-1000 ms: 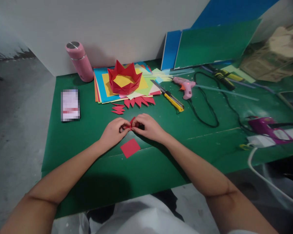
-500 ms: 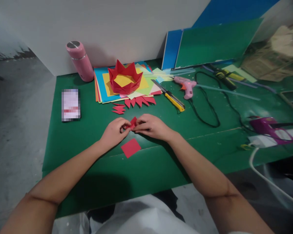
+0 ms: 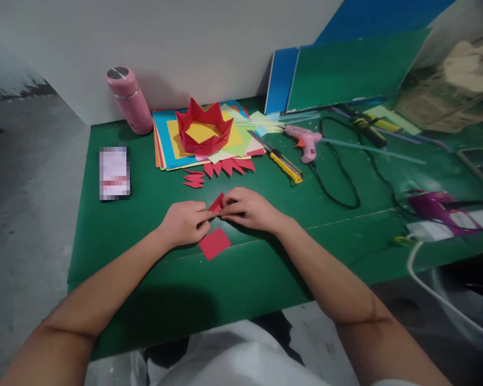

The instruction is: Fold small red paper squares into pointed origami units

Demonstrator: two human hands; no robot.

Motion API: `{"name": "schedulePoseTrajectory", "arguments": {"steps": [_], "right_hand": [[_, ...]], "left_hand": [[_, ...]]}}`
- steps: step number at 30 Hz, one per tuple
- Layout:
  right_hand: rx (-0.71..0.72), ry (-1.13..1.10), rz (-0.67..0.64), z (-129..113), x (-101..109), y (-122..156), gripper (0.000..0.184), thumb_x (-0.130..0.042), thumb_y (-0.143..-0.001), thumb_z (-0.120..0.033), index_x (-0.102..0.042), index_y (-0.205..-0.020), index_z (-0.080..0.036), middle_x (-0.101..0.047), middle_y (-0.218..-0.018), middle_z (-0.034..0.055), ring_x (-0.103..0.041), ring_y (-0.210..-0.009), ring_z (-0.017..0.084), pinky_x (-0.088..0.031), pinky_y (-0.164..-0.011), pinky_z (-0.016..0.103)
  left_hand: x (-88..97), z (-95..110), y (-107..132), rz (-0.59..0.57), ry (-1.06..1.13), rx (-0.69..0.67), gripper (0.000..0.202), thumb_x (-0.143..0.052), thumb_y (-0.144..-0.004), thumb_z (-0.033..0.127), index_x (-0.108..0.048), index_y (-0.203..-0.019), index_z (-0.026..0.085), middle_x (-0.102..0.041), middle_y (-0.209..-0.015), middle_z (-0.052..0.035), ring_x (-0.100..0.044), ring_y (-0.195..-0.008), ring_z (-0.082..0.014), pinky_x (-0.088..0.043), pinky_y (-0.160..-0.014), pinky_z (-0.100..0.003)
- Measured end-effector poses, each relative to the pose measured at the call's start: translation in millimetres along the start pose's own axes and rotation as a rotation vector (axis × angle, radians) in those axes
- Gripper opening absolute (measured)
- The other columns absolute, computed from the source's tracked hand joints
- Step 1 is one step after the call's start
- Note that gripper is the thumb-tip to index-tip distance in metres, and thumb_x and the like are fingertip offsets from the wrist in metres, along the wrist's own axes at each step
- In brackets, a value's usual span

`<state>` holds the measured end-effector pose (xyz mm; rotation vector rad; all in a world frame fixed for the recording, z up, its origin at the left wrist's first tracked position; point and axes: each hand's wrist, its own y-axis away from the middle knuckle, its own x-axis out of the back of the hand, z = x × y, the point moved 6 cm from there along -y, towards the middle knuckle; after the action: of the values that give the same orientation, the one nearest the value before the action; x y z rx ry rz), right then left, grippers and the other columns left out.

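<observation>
Between my hands, low over the green table, is a small folded piece of red paper [image 3: 216, 204]. My left hand [image 3: 186, 221] is closed, its fingertips pressed to the paper's lower left corner. My right hand [image 3: 249, 209] pinches the paper's right side between thumb and fingers, which partly cover it. Just below lies a flat red paper square [image 3: 214, 244]. Beyond my hands are several small folded red points [image 3: 194, 179] and a row of larger red points [image 3: 228, 167]. A red folded paper ring with pointed tips [image 3: 204, 145] sits on stacked coloured paper [image 3: 163, 140].
A pink flask [image 3: 131, 102] and a blurred-out pack-like object [image 3: 115, 173] stand at the left. To the right lie a yellow utility knife [image 3: 284, 165], a pink glue gun [image 3: 306, 140] with its black cord, and a purple device [image 3: 434, 209]. A green board [image 3: 358, 69] leans behind.
My left hand has shifted slightly left and down, its fingers now straighter at the paper's lower corner. More of the red fold shows. My right hand keeps its pinch.
</observation>
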<state>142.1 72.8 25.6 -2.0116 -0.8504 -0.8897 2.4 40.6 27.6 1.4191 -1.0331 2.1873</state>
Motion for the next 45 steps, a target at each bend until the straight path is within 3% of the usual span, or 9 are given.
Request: {"name": "schedulePoseTrajectory", "arguments": {"steps": [7,15,27,38,45], "right_hand": [[0.0,0.0,-0.005,0.0,-1.1,-1.4,0.022,-0.056,-0.092,-0.03,-0.073,-0.085,-0.018,-0.063,-0.08,0.0065,-0.056,-0.077,0.016,-0.042,-0.07,0.03],[-0.018,0.012,-0.001,-1.4,-0.4,-0.1,0.021,-0.056,-0.092,-0.029,-0.073,-0.085,-0.019,-0.064,-0.081,0.0066,-0.057,-0.078,0.017,-0.042,-0.071,0.03],[0.004,0.038,0.01,-3.9,-0.4,-0.5,0.024,-0.053,-0.093,-0.029,-0.073,-0.085,-0.018,-0.066,-0.082,0.0076,-0.057,-0.079,0.017,-0.042,-0.071,0.03],[-0.013,0.048,-0.007,-4.2,-1.0,-1.2,0.024,-0.052,-0.093,-0.028,-0.072,-0.084,-0.018,-0.067,-0.083,0.0076,-0.057,-0.078,0.017,-0.042,-0.071,0.03],[-0.028,0.034,-0.039,-4.4,-2.3,-2.2,0.02,-0.054,-0.092,-0.025,-0.071,-0.084,-0.018,-0.067,-0.084,0.0078,-0.059,-0.08,0.018,-0.043,-0.072,0.031]], "left_hand": [[-5.9,2.5,0.0,-0.106,-0.057,-0.009,0.028,-0.046,-0.084,0.021,-0.073,-0.087,0.019,-0.06,-0.063,-0.0021,-0.056,-0.059,-0.0143,-0.033,-0.049,-0.026],[0.3,-1.3,0.4,-0.005,-0.045,0.032,0.026,-0.048,-0.079,0.018,-0.074,-0.082,0.02,-0.064,-0.063,-0.0013,-0.059,-0.059,-0.0144,-0.037,-0.051,-0.025],[0.6,2.5,-0.7,0.008,-0.052,0.0,0.026,-0.047,-0.08,0.019,-0.073,-0.082,0.019,-0.062,-0.062,-0.0016,-0.058,-0.058,-0.0148,-0.035,-0.049,-0.026],[-4.7,1.5,-0.1,-0.086,-0.064,-0.01,0.03,-0.045,-0.085,0.022,-0.074,-0.091,0.02,-0.06,-0.062,-0.0026,-0.056,-0.059,-0.015,-0.034,-0.048,-0.026],[-6.6,6.1,-0.9,-0.171,-0.084,0.075,0.027,-0.047,-0.083,0.021,-0.073,-0.09,0.018,-0.066,-0.067,-0.0041,-0.06,-0.062,-0.017,-0.039,-0.051,-0.027]]}}
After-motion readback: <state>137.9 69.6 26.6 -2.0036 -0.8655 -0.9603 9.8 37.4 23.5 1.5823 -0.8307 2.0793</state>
